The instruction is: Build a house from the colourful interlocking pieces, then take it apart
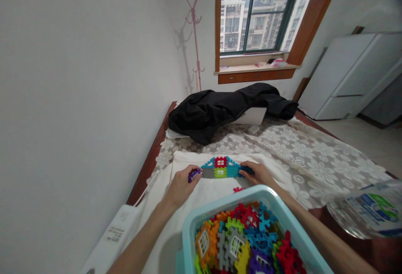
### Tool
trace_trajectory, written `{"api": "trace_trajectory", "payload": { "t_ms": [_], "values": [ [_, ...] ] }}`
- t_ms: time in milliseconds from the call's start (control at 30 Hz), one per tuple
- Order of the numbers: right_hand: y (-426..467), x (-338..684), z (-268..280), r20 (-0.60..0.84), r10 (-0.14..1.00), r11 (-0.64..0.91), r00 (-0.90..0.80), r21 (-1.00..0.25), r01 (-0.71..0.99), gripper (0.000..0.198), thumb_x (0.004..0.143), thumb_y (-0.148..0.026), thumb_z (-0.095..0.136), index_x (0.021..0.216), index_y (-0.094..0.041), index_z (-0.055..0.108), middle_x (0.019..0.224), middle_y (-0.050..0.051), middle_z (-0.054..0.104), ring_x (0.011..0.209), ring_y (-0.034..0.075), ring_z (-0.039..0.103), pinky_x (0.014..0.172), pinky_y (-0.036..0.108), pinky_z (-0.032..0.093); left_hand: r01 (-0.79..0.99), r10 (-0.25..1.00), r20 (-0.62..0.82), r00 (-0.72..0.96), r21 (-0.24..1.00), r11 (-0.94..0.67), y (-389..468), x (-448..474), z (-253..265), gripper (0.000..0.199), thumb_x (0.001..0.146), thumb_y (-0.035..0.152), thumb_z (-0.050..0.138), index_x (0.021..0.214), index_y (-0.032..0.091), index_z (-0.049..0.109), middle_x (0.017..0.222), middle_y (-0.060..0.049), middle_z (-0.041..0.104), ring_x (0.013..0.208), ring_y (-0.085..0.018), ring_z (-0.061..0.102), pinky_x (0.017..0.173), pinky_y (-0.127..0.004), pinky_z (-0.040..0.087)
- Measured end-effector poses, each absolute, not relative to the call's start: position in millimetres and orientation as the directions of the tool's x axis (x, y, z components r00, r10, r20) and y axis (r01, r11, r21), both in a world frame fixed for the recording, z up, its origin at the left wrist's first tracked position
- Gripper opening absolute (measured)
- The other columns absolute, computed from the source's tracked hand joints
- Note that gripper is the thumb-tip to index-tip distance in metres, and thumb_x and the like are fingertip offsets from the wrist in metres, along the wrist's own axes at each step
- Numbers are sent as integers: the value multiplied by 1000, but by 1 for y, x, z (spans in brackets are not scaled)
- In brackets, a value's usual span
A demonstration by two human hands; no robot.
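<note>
blue bin (226,199) blocking near centre, free white cloth (201,190) beyond its left corner, bottle (367,213) at right

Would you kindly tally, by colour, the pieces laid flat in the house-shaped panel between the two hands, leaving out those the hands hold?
Blue pieces: 3 (two triangles, one square)
Red piece: 1
Green piece: 1
Grey piece: 1
Total: 6

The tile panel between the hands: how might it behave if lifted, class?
The tile panel would probably feel light, since it looks like thin plastic. It may bend or split at its toothed joints. Being flat, it seems unlikely to roll.
</note>
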State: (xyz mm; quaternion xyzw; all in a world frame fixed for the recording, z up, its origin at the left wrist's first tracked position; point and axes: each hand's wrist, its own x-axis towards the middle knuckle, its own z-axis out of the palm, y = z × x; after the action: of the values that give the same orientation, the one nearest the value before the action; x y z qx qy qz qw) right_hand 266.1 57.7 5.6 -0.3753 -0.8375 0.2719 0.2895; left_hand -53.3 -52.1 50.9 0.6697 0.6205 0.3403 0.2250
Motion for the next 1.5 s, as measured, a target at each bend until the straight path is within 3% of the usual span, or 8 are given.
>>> {"api": "trace_trajectory", "payload": {
  "t_ms": [167, 300, 567, 800, 933, 1067, 1167, 1500],
  "values": [
    [53, 263, 9, 277, 791, 560, -545, -688, 462, 25, 95, -49, 56, 102, -32, 73, 87, 7, 77, 72, 29, 70, 68, 43, 58, 657, 988, 148, -40, 749, -85, -54, -51, 55, 20, 94, 33, 64, 109, 22, 71, 94, -2, 79, 79, -20, 73, 75, -31, 56],
    [52, 262, 10, 252, 794, 541, -554, -709, 452, 25, 95, -50, 56, 103, -35, 73, 89, 7, 77, 75, 30, 71, 69, 45, 59, 612, 990, 132, -47, 787, -76, -55, -47, 57, 20, 92, 33, 66, 107, 21, 72, 98, -4, 81, 85, -22, 76, 80, -34, 59],
    [51, 265, 14, 229, 778, 546, -585, -707, 450, 21, 94, -47, 58, 103, -36, 75, 90, 7, 77, 80, 31, 72, 72, 43, 59, 472, 996, 50, -72, 881, -10, -55, -46, 53, 47, 83, 34, 78, 126, 20, 69, 121, -9, 78, 110, -26, 74, 92, -40, 62],
    [53, 264, 10, 273, 773, 551, -573, -736, 394, 20, 92, -46, 61, 101, -36, 75, 92, 7, 77, 81, 31, 73, 73, 45, 58, 412, 999, -38, 19, 911, 27, -51, -57, 51, 66, 74, 26, 84, 137, 22, 64, 127, -8, 75, 112, -27, 71, 93, -41, 59],
    [55, 263, 6, 287, 774, 549, -564, -749, 371, 17, 89, -44, 64, 98, -35, 75, 87, 8, 76, 77, 32, 72, 70, 46, 57, 374, 998, -64, 24, 926, 50, -52, -61, 48, 69, 70, 23, 86, 135, 23, 63, 125, -7, 75, 103, -24, 72, 88, -38, 59],
    [54, 263, 5, 291, 774, 547, -562, -755, 363, 15, 89, -42, 64, 97, -35, 76, 87, 9, 76, 76, 31, 72, 70, 45, 57, 353, 998, -70, -9, 933, 68, -54, -59, 47, 60, 67, 26, 90, 120, 22, 62, 106, -3, 77, 82, -19, 71, 74, -34, 58],
    [52, 263, 7, 290, 780, 543, -554, -753, 371, 14, 88, -40, 65, 97, -36, 75, 87, 9, 76, 77, 31, 72, 72, 44, 57, 370, 1000, -30, 1, 929, 27, -53, -58, 47, 47, 68, 26, 90, 108, 21, 65, 96, -1, 76, 88, -20, 71, 81, -35, 58],
    [49, 258, 17, 241, 788, 507, -566, -776, 376, 8, 87, -40, 68, 88, -36, 74, 81, 8, 74, 73, 28, 71, 69, 41, 56, 294, 999, -36, 20, 955, 29, -52, -57, 48, 36, 67, 25, 90, 93, 19, 67, 116, -7, 74, 99, -24, 72, 89, -40, 60]
  ]
}}
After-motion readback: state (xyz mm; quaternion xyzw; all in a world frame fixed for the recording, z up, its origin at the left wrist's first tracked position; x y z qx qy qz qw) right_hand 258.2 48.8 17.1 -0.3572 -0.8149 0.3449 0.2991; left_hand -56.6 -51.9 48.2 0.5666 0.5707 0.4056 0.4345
